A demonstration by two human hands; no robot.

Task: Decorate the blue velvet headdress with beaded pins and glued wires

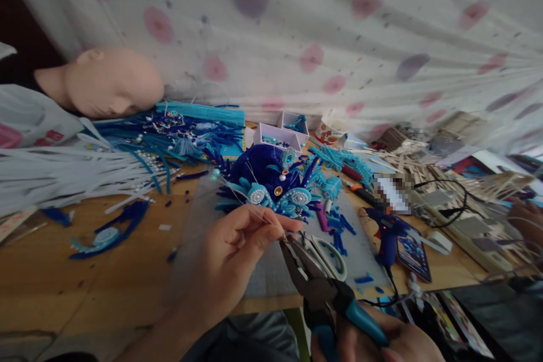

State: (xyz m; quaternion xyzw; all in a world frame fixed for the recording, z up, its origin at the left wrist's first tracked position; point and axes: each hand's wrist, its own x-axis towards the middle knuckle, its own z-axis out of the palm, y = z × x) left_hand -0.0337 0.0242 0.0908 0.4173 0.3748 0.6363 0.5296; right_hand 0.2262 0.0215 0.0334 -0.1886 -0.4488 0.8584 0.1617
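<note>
My left hand pinches thin pale wires between thumb and fingertips. A pale turquoise bead shows at the upper left, apparently at their far end. My right hand is wrapped round the teal handles of a pair of pliers. The plier jaws point up and left and meet the wires beside my left fingertips; whether they bite on them I cannot tell. Behind my hands sits a dark blue headdress with pearl-studded turquoise pieces. Scissors with pale green handles lie beside the plier jaws.
A glue gun and a phone lie to the right, with cables nearby. Blue offcuts are scattered on the grey mat. White boxes stand behind the headdress. A mannequin head lies at left. Another person's hand is at far right.
</note>
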